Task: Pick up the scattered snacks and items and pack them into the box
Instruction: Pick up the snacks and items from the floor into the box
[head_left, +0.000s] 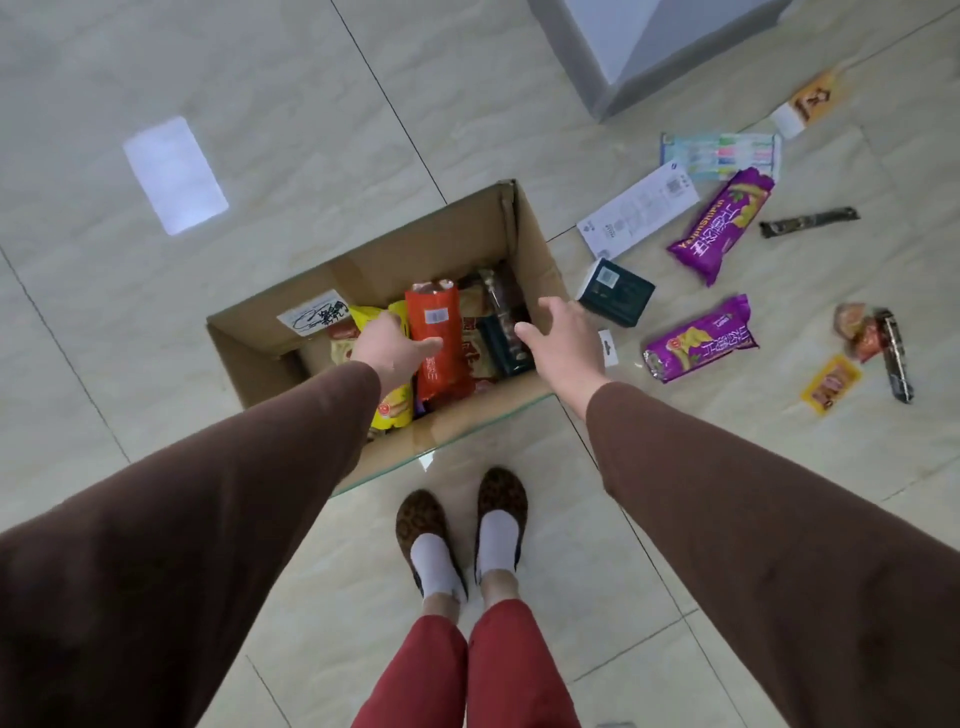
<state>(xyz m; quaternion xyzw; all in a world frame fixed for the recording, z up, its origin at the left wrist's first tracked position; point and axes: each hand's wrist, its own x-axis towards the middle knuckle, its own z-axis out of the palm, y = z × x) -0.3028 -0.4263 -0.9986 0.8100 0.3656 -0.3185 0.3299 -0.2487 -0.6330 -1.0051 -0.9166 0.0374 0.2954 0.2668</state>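
An open cardboard box (395, 260) stands on the tiled floor in front of me, holding several snack packs, among them a red pack (439, 332) and a yellow one (392, 410). My left hand (389, 345) hovers over the box's left half, fingers relaxed, holding nothing. Over the box's right edge my right hand (561, 332) is spread and empty. To the right on the floor lie two purple biscuit packs (719, 226) (698, 340), a dark green carton (615, 292), a white flat package (636, 210) and a toothbrush pack (722, 156).
Further right lie a dark bar (808, 221), a small orange packet (830, 384), a cluster of small wrapped snacks (872, 338) and an orange-brown sachet (810, 101). A grey cabinet base (639, 57) stands at the back right. My feet (462, 525) are just behind the box.
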